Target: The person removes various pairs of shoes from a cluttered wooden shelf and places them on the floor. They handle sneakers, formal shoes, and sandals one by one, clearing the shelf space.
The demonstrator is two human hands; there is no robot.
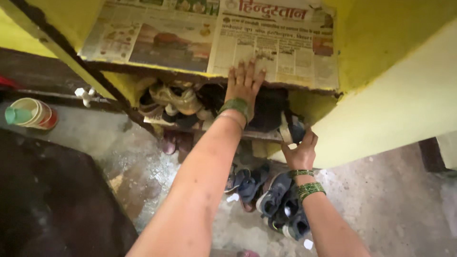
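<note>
- Your left hand point(243, 82) lies flat on the newspaper point(209, 38) at the top shelf's front edge; the paper behind it is bare.
- The shelf below point(259, 135) is crammed with shoes point(178, 100).
- Your right hand point(300, 151) grips a shoe point(291, 128) at that shelf's right end, close to the yellow wall point(381, 109).
- More shoes crowd the floor point(381, 204) beneath.

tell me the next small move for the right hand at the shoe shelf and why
Probably draw the shoe out of the shelf. The right hand already grips its edge at the shelf front, while the left hand rests flat on the newspaper above, steadying. More shoes on the floor lie below.
</note>
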